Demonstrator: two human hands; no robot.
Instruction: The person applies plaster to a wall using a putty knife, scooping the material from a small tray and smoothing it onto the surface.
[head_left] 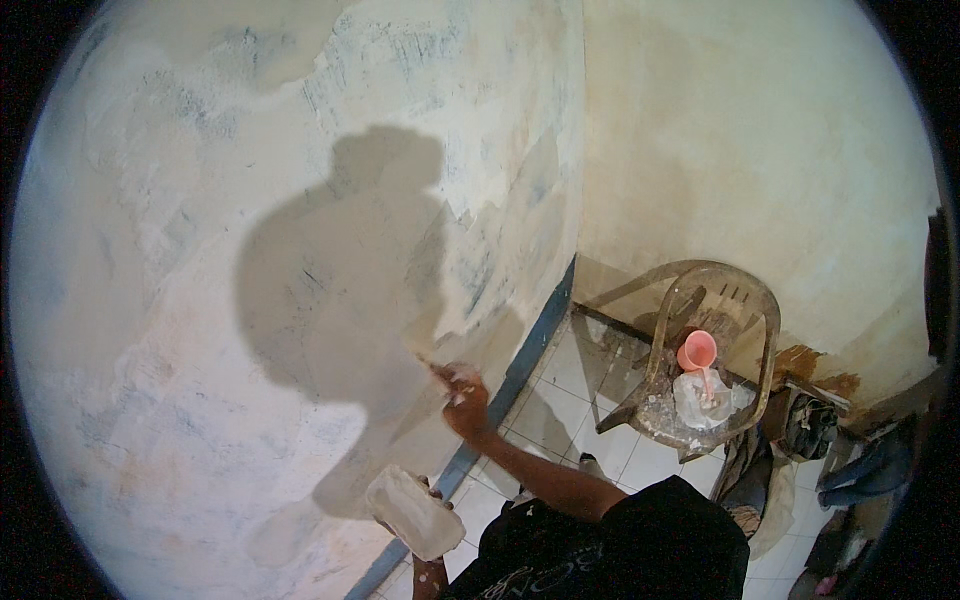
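Observation:
My right hand (462, 398) grips a scraper (427, 360) with a thin, light edge, held against or very near the patchy white wall (160, 250); the exact contact is hard to tell. Its fingers are closed round the tool and smudged with white. Lower down and to the left, my left hand (432, 492) holds a pale rectangular board or tray (410, 508) coated with whitish paste, with most of its fingers hidden underneath. My shadow falls broadly across the wall around both hands.
A stained plastic chair (765, 330) stands in the corner, bearing a pink dipper (697, 350) and a plastic bag (700, 405). A blue skirting strip (545, 315) borders the white tiled floor (640, 460). Dark bundles (810, 425) and clothing (865, 470) lie along the right wall (760, 150).

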